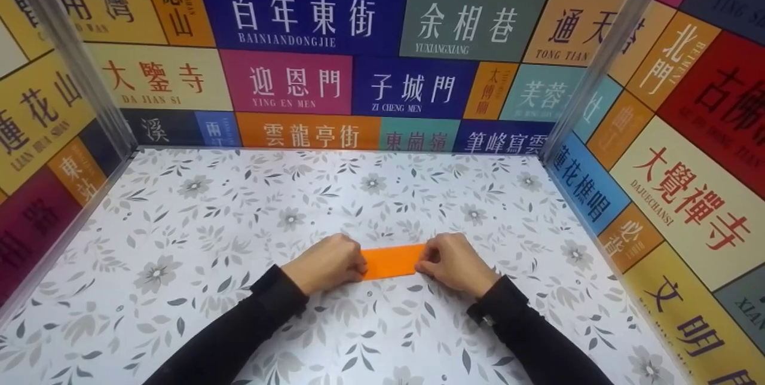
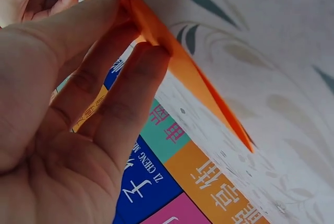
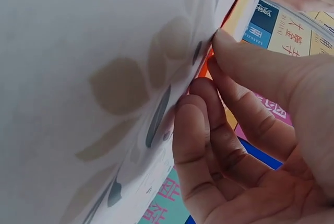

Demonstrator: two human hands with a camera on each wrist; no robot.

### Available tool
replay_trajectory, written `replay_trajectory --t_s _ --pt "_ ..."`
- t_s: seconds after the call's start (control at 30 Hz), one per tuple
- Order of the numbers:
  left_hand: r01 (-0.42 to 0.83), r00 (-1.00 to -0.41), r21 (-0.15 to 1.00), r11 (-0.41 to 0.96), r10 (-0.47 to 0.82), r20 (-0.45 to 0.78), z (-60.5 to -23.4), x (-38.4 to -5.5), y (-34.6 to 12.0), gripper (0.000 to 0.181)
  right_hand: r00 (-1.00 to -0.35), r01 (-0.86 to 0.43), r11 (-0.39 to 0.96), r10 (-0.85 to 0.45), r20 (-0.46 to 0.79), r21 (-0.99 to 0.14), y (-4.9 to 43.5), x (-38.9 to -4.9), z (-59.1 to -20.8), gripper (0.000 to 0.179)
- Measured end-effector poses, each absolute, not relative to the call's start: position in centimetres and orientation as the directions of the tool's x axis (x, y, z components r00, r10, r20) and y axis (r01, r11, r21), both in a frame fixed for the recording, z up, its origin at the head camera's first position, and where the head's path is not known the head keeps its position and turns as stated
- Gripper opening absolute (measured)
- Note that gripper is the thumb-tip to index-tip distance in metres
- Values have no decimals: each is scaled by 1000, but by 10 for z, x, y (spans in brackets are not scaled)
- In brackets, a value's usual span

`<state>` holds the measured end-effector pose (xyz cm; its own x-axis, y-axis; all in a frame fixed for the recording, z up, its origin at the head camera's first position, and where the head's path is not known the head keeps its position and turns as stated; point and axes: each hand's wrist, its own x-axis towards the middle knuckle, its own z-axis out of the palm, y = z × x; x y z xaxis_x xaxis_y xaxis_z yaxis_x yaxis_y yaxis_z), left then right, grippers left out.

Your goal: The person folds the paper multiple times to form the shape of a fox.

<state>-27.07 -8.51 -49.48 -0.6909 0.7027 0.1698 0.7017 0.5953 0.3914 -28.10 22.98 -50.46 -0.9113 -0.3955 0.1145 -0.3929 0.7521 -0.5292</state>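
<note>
A folded orange paper strip (image 1: 390, 262) lies low over the patterned tabletop between both hands. My left hand (image 1: 333, 262) pinches its left end between thumb and fingers. In the left wrist view the strip (image 2: 195, 80) shows layered edges that part slightly at the far tip, beyond the left hand (image 2: 62, 98). At the strip's right end, my right hand (image 1: 457, 262) pinches the corner. The right wrist view has the thumb and index finger of that hand (image 3: 261, 125) at the paper's edge, most of the strip being hidden there.
White tabletop (image 1: 323, 188) with grey flowers and leaves spreads around the hands. Panels of colourful lettered blocks stand behind (image 1: 302, 8), at the left (image 1: 45, 101) and at the right (image 1: 687, 185). Clear strips line the corners and table edges.
</note>
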Motion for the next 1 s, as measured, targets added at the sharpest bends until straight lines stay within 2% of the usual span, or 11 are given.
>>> replay_trajectory --t_s 0.53,0.73,1.0 --pt "682 -705 413 604 694 149 -497 -274 -86 10 -914 -377 696 -385 126 -611 202 -275 -485 6" --pt "676 -707 426 601 691 148 -499 -276 -85 9 -906 -408 705 -390 163 -580 190 -271 -487 4" --pt "672 -714 429 604 683 157 -497 -273 -82 9 -889 -450 718 -417 189 -531 180 -267 -497 12"
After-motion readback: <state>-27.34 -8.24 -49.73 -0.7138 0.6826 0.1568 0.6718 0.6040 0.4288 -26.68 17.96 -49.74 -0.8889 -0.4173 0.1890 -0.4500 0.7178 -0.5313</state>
